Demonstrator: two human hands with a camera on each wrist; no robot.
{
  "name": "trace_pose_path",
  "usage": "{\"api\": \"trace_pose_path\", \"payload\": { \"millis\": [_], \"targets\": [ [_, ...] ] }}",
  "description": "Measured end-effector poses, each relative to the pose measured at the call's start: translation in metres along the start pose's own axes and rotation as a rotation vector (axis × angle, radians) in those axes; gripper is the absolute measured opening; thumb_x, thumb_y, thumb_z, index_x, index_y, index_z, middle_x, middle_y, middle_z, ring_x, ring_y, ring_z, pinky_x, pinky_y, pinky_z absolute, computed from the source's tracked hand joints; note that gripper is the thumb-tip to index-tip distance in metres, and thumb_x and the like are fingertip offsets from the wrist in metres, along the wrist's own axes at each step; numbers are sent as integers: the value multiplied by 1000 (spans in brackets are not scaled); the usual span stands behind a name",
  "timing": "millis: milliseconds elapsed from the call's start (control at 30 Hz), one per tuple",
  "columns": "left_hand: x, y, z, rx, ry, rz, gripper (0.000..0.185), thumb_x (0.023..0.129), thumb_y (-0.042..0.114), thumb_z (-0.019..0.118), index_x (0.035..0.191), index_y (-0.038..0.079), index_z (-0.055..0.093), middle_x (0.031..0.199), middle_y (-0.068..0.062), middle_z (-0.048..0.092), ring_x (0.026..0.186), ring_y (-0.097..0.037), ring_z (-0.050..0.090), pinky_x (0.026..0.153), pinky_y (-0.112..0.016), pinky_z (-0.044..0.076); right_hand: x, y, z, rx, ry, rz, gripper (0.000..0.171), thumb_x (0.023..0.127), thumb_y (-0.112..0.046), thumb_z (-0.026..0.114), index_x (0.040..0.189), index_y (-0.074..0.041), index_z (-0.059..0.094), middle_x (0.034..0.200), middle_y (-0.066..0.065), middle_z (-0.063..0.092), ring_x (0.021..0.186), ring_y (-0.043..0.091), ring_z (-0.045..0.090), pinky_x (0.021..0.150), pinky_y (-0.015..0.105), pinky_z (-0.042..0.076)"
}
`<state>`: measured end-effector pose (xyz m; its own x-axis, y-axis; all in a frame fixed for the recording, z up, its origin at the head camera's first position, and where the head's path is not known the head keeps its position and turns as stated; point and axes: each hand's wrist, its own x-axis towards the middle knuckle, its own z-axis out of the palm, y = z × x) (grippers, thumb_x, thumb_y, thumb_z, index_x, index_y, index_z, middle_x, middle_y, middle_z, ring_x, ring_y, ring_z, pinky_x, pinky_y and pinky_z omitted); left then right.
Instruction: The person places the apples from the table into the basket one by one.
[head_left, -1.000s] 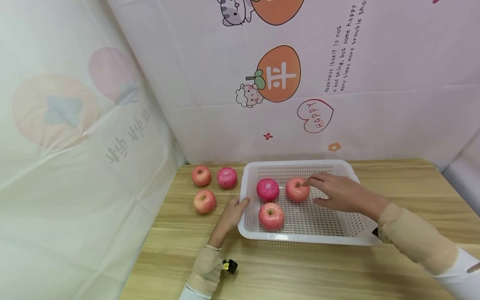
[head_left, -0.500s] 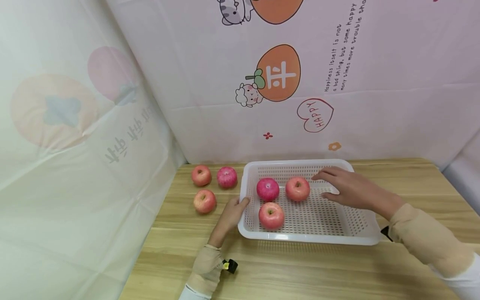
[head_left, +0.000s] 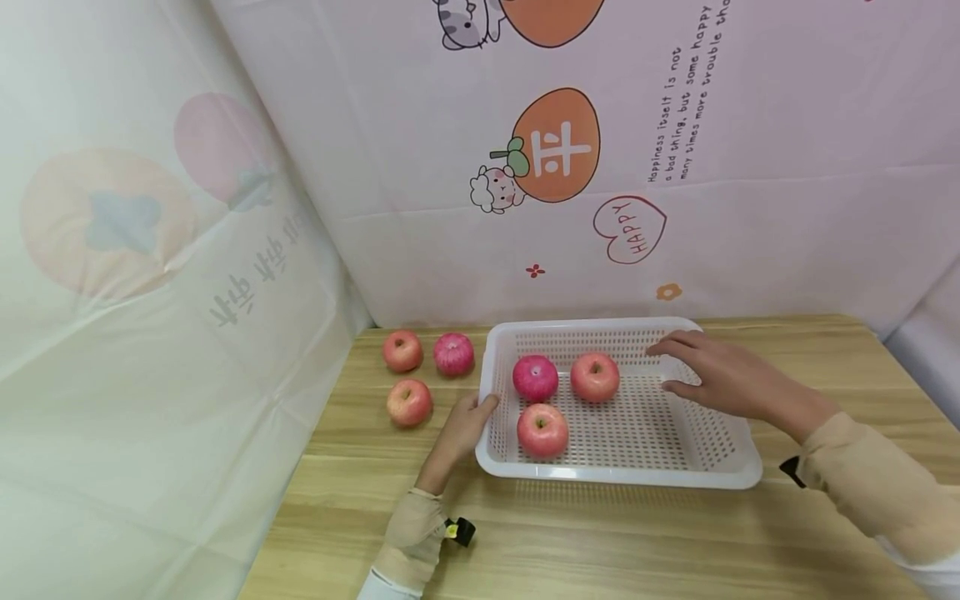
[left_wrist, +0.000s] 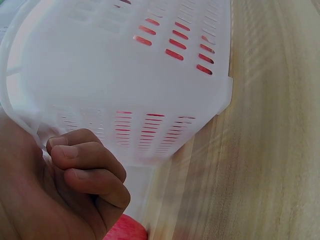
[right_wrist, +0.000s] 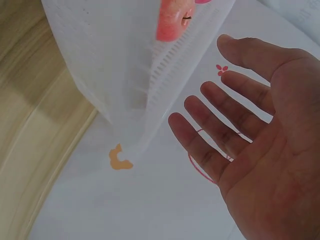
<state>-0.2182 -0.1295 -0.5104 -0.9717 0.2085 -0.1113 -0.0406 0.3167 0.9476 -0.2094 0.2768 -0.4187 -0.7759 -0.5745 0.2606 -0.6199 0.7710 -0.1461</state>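
A white perforated basket (head_left: 712, 467) is placed on the wooden table (head_left: 600, 542), and all places below are given relative to it. Its left rim is held by the left hand (head_left: 461, 429), the thumb lying over the edge; in the left wrist view the other fingers (left_wrist: 87, 167) are seen curled against the outer wall, so the grip is closed on the basket. The right hand (head_left: 723, 379) is held above the right half of the basket, with fingers spread and almost straight (the palm is seen fully open in the right wrist view), and nothing is gripped by it.

Three apples are lying inside the basket, in its left half: a dark pink one (head_left: 536, 377) at the back left, a lighter one (head_left: 596, 377) just beside it to the right, and a third one (head_left: 542, 431) in front of them. The lighter apple is the nearest to the right hand, but it is not touched.

Three more apples (head_left: 408, 402) are found on the table to the left of the basket, outside it. Behind the basket a printed curtain (head_left: 555, 150) is hung.
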Motion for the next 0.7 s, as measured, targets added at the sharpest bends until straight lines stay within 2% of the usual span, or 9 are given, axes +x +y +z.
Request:
{"api": "trace_pose_path", "payload": {
  "millis": [433, 700],
  "targets": [
    [-1, 2, 0, -10, -5, 0, 53, 110, 35, 50, 135, -9, 63, 112, -32, 74, 99, -42, 78, 77, -39, 66, -13, 12, -2, 13, -31, 107, 50, 92, -23, 85, 136, -9, 68, 135, 14, 67, 118, 36, 70, 94, 58, 59],
    [-1, 2, 0, 1, -2, -10, 52, 110, 36, 48, 133, -8, 64, 111, -30, 75, 97, -38, 78, 76, -37, 65, -19, 19, -2, 12, -36, 157, 48, 92, -22, 84, 135, -8, 68, 138, 17, 66, 120, 39, 69, 93, 60, 58]
  ]
}}
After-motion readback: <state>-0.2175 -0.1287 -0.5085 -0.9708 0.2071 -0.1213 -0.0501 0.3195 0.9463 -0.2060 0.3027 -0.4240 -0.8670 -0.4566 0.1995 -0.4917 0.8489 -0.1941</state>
